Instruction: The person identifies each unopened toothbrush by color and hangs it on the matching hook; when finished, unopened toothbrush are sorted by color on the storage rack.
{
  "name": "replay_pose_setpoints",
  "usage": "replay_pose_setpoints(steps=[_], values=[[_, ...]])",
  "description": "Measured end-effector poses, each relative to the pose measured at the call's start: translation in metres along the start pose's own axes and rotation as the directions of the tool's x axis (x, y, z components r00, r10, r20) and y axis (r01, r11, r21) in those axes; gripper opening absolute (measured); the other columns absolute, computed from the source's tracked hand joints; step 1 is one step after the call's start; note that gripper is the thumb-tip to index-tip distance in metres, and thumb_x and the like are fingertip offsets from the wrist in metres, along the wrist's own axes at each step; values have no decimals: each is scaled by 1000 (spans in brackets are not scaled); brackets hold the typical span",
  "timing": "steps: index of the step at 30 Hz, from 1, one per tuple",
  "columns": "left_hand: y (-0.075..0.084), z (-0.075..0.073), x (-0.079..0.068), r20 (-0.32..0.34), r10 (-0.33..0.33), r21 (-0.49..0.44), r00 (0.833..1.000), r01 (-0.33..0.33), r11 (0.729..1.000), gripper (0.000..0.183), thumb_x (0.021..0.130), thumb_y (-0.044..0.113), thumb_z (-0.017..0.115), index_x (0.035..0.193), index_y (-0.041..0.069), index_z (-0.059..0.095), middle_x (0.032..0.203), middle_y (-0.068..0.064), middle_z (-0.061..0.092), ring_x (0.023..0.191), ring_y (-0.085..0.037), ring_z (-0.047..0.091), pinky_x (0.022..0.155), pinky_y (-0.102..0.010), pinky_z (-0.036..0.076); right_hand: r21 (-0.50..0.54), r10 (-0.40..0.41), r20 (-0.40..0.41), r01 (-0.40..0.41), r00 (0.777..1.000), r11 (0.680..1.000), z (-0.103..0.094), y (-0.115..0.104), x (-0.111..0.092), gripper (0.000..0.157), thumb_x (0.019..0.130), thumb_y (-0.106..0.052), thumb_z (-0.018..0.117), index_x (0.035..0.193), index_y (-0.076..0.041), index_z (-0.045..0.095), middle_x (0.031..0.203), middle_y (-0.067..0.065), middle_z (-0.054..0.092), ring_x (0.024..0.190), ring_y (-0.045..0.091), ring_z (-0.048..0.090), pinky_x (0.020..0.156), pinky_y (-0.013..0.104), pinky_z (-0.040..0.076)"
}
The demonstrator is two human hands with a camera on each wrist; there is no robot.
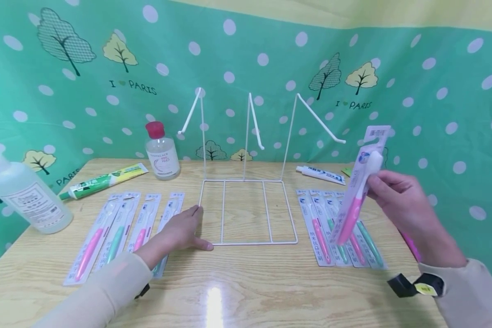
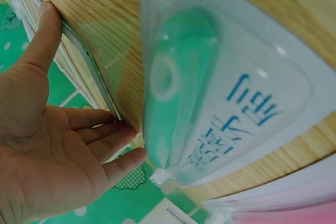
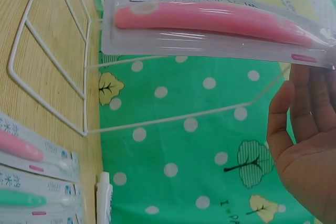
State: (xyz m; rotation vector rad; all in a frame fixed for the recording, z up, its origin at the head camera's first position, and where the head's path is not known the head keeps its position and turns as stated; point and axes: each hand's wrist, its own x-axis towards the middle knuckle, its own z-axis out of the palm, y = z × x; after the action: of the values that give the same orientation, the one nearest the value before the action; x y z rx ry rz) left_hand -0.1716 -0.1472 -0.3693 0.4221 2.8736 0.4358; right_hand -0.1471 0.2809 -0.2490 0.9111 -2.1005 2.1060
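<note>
The person's right hand (image 1: 410, 210) pinches, between thumb and fingers, the edge of a pink-handled white toothbrush in a clear plastic blister pack (image 1: 354, 207), holding it raised and tilted, head end up, to the right of a white wire rack (image 1: 244, 180) and apart from its three angled prongs. The left hand (image 1: 179, 231) is spread, thumb apart from nearly straight fingers, touching the left front corner of the rack's flat base. Four packaged toothbrushes with alternating pink and green handles (image 1: 115, 240) lie left of the rack, and a matching row of four packs (image 1: 356, 248) lies on its right, partly hidden behind the raised one. On the pale wood-grain table (image 1: 262, 291) behind them are a clear red-capped bottle (image 1: 163, 157), a green-and-yellow tube (image 1: 108, 179) and a white-and-blue tube (image 1: 321, 174).
</note>
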Motion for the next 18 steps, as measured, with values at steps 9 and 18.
replay_pose_setpoints(steps=[9,18], values=[[0,0,0,0,2,5,1000,-2,1000,112,61,56,74,138,-10,25,142,-28,24,129,-42,25,105,-50,24,-4,-21,72,22,997,1000,17,4,18,29,95,6,35,111,6,58,106,11,58,94,17,56,86,22,48],[-2,1,1,3,3,15,1000,-3,1000,113,61,57,73,138,-9,25,142,-28,24,129,-41,25,106,-49,24,32,-30,66,28,997,999,24,13,28,26,95,3,37,110,7,58,101,9,61,85,16,57,80,21,50]])
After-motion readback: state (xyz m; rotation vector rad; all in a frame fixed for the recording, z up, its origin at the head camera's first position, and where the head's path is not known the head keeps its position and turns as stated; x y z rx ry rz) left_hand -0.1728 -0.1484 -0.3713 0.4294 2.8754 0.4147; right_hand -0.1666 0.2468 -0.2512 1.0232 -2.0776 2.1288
